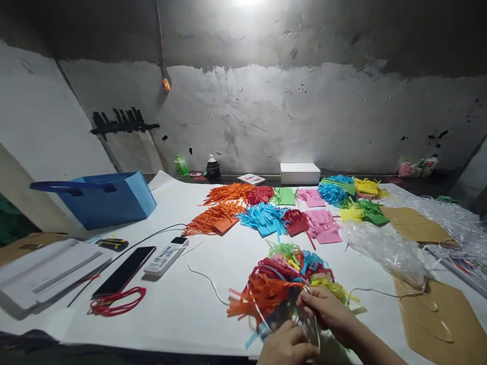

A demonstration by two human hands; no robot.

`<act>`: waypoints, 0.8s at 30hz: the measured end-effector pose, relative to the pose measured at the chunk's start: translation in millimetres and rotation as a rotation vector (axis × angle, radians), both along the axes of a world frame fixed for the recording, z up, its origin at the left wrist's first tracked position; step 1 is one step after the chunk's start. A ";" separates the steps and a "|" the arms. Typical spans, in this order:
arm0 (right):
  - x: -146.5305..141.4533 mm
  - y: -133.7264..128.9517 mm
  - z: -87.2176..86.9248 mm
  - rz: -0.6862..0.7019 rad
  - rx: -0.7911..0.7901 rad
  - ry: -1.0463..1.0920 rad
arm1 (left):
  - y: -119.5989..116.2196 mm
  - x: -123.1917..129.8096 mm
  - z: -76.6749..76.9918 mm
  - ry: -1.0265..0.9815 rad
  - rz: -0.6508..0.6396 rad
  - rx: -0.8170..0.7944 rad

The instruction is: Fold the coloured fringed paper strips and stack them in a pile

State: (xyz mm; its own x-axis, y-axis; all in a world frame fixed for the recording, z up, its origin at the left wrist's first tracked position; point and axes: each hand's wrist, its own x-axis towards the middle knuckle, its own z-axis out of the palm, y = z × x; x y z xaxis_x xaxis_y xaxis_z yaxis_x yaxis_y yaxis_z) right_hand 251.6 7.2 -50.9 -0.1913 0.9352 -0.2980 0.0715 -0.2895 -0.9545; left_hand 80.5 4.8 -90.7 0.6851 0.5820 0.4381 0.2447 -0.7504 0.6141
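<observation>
A bunch of fringed paper strips (266, 291) in orange, red, green, blue, pink and yellow lies near the table's front edge. A thin white string (254, 304) runs over it. My right hand (327, 309) is closed at the bunch's right side, thumb and forefinger pinching the white string. My left hand (287, 344) is closed lower down, with string leading to its fingers; part of its grip is hidden. Behind are fringed paper pieces, orange (213, 218), blue (264, 218) and pink (323, 225).
On the left are a blue bag (110, 203), a phone (125, 271), a power strip (166, 257), a red cord (117, 301) and a white box (53, 276). Clear plastic (384, 251) and brown envelopes (441, 324) lie right. A white box (300, 173) stands by the wall.
</observation>
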 end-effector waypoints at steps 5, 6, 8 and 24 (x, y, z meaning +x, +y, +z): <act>23.1 -16.4 12.0 0.089 0.240 -0.224 | 47.7 -13.4 79.8 0.051 -0.036 0.150; 25.9 -19.2 15.9 0.105 0.291 -0.267 | 59.6 -7.3 91.2 0.118 -0.166 0.181; 32.1 -24.2 24.5 0.122 0.362 -0.352 | 79.1 9.1 101.1 0.226 -0.308 0.235; 59.2 -10.5 104.1 0.225 0.511 -0.413 | 75.6 35.1 115.3 0.018 -0.361 0.031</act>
